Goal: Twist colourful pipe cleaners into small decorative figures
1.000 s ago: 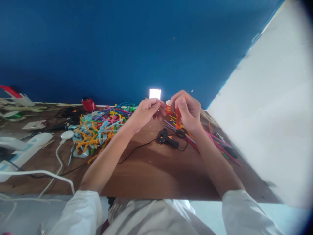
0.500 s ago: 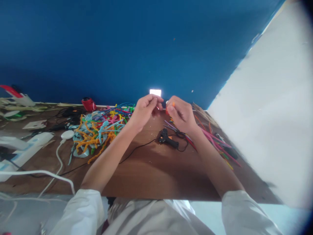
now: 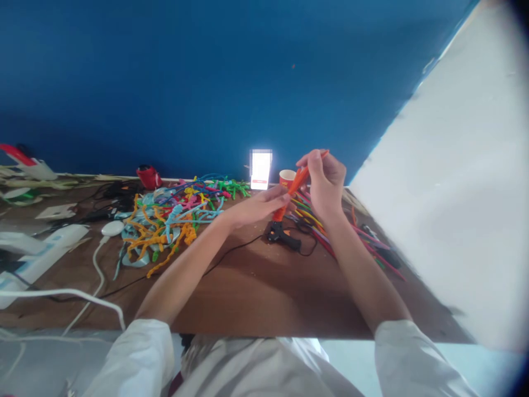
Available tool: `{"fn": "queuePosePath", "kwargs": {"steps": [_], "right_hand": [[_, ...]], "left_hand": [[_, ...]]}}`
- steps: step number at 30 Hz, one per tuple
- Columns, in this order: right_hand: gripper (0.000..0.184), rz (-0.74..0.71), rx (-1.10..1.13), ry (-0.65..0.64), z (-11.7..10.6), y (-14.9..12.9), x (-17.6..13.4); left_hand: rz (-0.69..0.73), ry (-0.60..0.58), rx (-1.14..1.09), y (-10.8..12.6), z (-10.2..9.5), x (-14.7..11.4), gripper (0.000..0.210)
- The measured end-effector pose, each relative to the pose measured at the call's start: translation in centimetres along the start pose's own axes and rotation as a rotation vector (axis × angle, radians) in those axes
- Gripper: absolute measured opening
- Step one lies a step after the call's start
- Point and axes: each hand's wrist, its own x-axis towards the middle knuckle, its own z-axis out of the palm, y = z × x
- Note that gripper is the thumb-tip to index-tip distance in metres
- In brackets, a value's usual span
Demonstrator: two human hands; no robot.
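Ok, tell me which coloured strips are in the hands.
The orange bundle held between the left hand and right hand; the other strips, some also orange, lie on the table.

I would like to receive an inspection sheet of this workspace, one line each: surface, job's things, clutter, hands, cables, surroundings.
Surface: brown table, with small pale specks.
Job's things: orange stems, held; red paper cup upright behind them.
Clutter: heap of coloured stems at left, loose stems at right, black glue gun.
Hands: left hand holds the orange stems low; right hand pinches them higher.
Cables: black cable leftward from the glue gun; white cables near the power strip.
Surroundings: blue wall behind, white wall at right, lit screen.
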Motion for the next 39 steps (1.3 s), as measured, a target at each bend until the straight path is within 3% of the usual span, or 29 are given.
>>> {"fn": "queuePosePath", "kwargs": {"steps": [4, 11, 18, 25, 29, 35, 39], "right_hand": [[0.039, 0.020, 0.010, 0.011, -0.3, 0.1, 0.4], [0.022, 0.019, 0.052, -0.042, -1.0, 0.6, 0.9], [0.025, -0.085, -0.015, -0.175, -1.5, 0.8, 0.9], [0.030, -0.024, 0.029, -0.260, -2.1, -0.1, 1.3], [0.027, -0.103, -0.178, -0.235, -2.5, -0.2, 1.6], [0.030, -0.311, -0.485, -0.276, -2.8, -0.4, 1.8], [0.024, -0.385, -0.622, -0.290, -2.7, -0.7, 1.6]], "left_hand": [[0.054, 0.014, -0.026, 0.0, 0.6, 0.2, 0.045], [0.158, 0.267, -0.025, 0.7, 0.5, 0.2, 0.043], [0.195, 0.249, 0.048, 0.6, 0.4, 0.3, 0.032], [0.190, 0.361, 0.033, 0.1, 0.1, 0.5, 0.024], [0.176, 0.409, 0.040, 0.2, -0.2, 0.5, 0.020], [0.147, 0.341, 0.056, 0.4, -0.5, 0.3, 0.022], [0.158, 0.380, 0.164, 0.2, -0.7, 0.3, 0.015]]}}
